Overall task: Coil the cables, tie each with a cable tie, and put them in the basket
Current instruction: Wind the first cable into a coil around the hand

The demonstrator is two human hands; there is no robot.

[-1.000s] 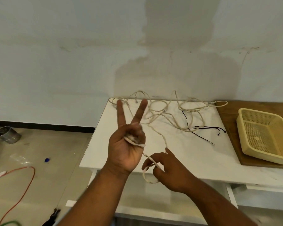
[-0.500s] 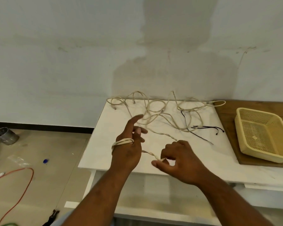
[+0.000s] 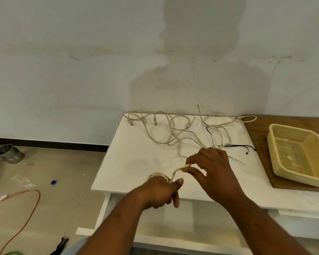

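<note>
Cable in work: the beige cable runs as a twisted strand between your two hands, above the near edge of the white bench.
Coil: a few turns of it sit looped over the top of your left hand, close against the knuckles.
Left hand: its back faces you, with the fingers curled down and in and the turns round them. The thumb points toward your other hand, and the hand hangs at the bench's front edge.
Right hand: your right hand is just beside the left and a little farther over the bench. It pinches the strand between thumb and fingertips where the strand bends into a small loop.
Run-out: beyond your right hand the same cable leads across the bench toward the tangle, and your hand hides part of it.
Loose cables: the loose cables lie uncoiled in a tangle along the far edge of the bench by the wall, with several plug ends showing at the left.
Cable ties: thin black cable ties lie on the bench right of the tangle, just beyond your right hand and not touching it.
Basket: the yellow mesh basket stands on a wooden board at the bench's right, well apart from both hands.
Floor: to your left lie a metal can, an orange cord and a small blue cap.
</note>
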